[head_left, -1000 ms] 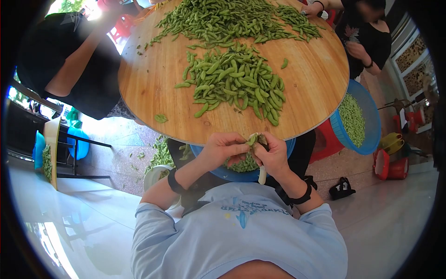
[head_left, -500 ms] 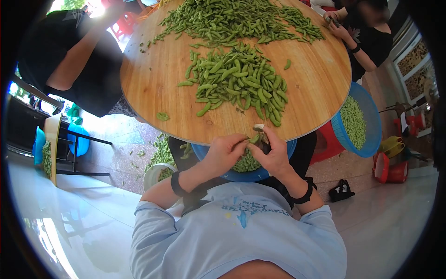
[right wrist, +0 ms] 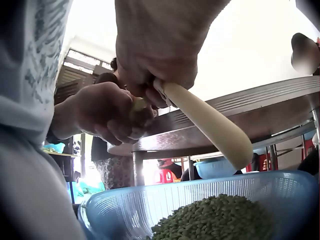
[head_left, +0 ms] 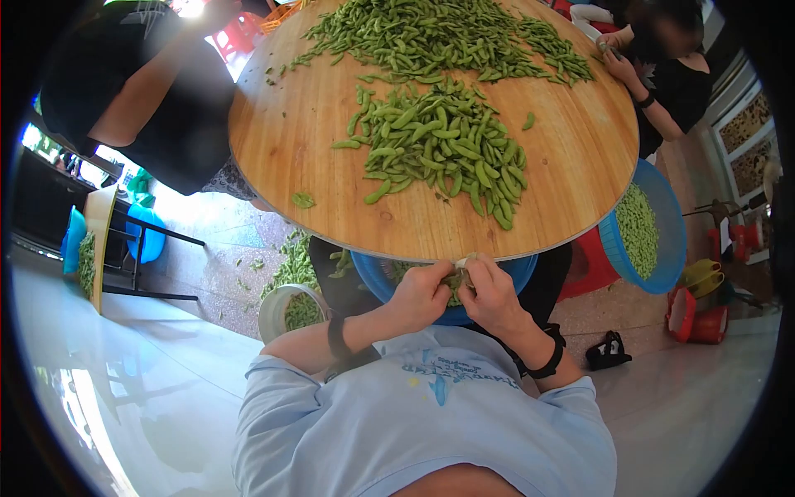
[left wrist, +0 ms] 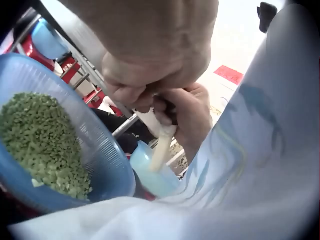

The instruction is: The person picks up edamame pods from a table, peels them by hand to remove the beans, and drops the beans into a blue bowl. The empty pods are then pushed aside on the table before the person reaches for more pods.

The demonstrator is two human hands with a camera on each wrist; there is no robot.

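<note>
Below the near table edge, my left hand (head_left: 418,294) and right hand (head_left: 495,298) meet fingertip to fingertip over a blue mesh basket (head_left: 377,280) of shelled green beans. My left fingers pinch a soybean pod (right wrist: 139,107), mostly covered by the fingers. The right hand grips a small tool with a smooth cream handle (right wrist: 212,125); a bit of metal shows by the fingers, its working end hidden. In the left wrist view the handle (left wrist: 161,150) slants down from the right hand. Unshelled pods (head_left: 447,149) lie heaped on the round wooden table (head_left: 290,157).
Another blue basket of beans (head_left: 609,240) stands right of the table beside a red stool (head_left: 584,269). A whitish bucket (head_left: 273,311) is by my left leg, near pods (head_left: 294,269) on the floor. Two people in black sit at the table's left and right.
The cream handle has turned from pointing at me, to away, to mostly hidden in the head view. My hands have drawn down slightly. The person at right has brought both hands together.
</note>
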